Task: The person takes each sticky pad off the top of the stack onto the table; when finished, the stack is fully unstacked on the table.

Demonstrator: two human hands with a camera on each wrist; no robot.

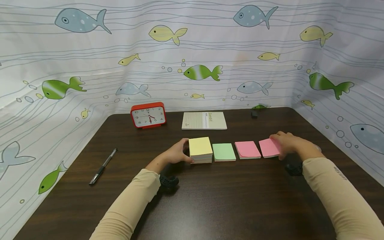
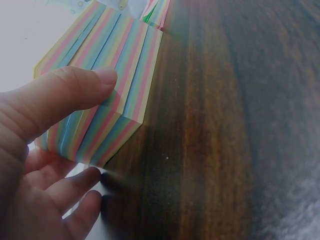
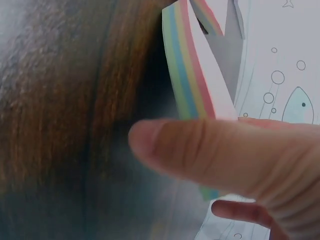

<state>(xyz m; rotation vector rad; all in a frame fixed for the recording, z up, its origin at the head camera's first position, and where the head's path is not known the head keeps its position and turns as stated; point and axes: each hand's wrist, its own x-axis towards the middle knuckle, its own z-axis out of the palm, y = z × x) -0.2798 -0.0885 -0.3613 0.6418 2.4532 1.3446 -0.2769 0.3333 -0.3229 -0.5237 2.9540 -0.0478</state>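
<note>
A tall stack of sticky note pads (image 1: 200,146), yellow on top with striped pastel sides, stands on the table. My left hand (image 1: 177,152) grips its left end; in the left wrist view the thumb (image 2: 75,90) lies along the striped side and other fingers curl below. To the stack's right sit a green-topped sticky note pad (image 1: 224,152) and a pink-topped pad (image 1: 247,149). At the row's right end my right hand (image 1: 287,145) pinches another pink sticky note pad (image 1: 269,148), set at an angle. The right wrist view shows its striped edge (image 3: 187,75), partly hidden behind the thumb.
A red alarm clock (image 1: 148,115) stands at the back left, with a notepad marked Gambit (image 1: 204,120) to its right. A pen (image 1: 103,166) lies at the left. A small dark block (image 1: 254,114) sits near the fish-print curtain (image 1: 210,93) behind the table.
</note>
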